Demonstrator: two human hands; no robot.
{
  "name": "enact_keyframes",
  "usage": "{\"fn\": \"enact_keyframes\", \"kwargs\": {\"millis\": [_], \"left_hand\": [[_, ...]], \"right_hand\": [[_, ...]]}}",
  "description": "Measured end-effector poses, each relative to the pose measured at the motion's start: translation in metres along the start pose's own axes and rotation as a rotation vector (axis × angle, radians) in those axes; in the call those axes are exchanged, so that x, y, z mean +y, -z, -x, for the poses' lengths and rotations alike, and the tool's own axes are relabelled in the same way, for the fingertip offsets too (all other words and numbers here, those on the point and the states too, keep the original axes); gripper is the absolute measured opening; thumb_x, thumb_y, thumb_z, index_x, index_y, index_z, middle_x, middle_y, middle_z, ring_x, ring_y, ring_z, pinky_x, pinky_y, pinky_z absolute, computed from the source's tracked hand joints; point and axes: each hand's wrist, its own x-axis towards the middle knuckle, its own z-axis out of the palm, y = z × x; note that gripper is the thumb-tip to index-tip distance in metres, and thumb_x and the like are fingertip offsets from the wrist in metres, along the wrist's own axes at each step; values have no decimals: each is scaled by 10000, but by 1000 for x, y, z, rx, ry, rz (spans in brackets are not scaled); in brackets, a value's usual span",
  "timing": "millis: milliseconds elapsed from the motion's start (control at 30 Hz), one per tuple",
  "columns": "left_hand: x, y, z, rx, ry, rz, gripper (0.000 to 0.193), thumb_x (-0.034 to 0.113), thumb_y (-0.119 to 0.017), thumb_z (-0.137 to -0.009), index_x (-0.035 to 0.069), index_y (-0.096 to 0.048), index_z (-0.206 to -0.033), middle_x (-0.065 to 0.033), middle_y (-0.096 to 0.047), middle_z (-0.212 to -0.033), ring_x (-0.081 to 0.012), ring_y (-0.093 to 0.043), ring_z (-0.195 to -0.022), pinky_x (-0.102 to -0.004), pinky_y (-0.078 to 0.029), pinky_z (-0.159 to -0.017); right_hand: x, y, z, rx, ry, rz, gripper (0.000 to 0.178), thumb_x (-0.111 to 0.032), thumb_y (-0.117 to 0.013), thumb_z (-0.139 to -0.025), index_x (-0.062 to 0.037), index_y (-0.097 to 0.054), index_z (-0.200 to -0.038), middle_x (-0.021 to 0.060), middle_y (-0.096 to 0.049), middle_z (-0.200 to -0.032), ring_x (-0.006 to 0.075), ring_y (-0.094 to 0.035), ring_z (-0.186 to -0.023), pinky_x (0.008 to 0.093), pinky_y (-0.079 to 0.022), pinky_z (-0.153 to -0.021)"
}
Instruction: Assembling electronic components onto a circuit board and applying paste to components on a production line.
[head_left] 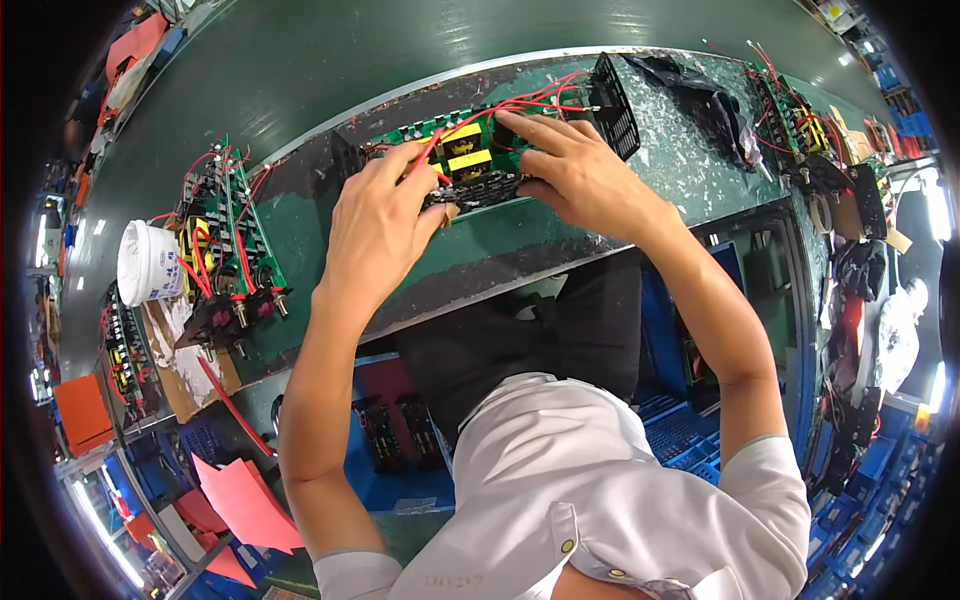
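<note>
On the bench in front of me lies a long green circuit board [505, 132] with yellow transformers [468, 160] and red wires [520, 101] running across its top. My left hand [383, 212] grips the board's left part, fingers bent over the top and thumb at the near edge; what is between them is partly hidden. At the right part, my right hand [580, 172] is bent over the board, its fingertips down among the components. A black slotted end panel [616, 108] stands upright at the board's right end, just beyond the right hand.
Left on the bench is another wired circuit board assembly [225, 230] beside a white tub [150, 262]. Black plastic film [695, 95] lies to the right, with a further wired board [800, 130] beyond it. Below the bench edge sits a blue bin [400, 490] with black parts.
</note>
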Motion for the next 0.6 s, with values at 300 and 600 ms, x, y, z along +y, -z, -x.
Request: {"fn": "enact_keyframes", "kwargs": {"millis": [300, 600], "left_hand": [[-4, 0, -4, 0, 26, 68, 267, 105, -777, -766, 6, -631, -966, -141, -647, -1052, -352, -603, -969, -449, -497, -847], [-14, 1, -9, -40, 95, 176, 241, 81, -762, -755, -12, -625, -930, -147, -656, -1013, -354, -610, -959, -443, -490, -841]], "right_hand": [[7, -3, -7, 7, 69, 2, 231, -123, -732, -838, -4, -541, -889, 164, -448, -1522, 343, -460, -1373, 483, -414, -1037], [20, 3, -15, -85, 87, -127, 218, -84, -725, -829, 0, -524, -843, 164, -419, -1540, 364, -483, -1333, 478, -434, -1006]]}}
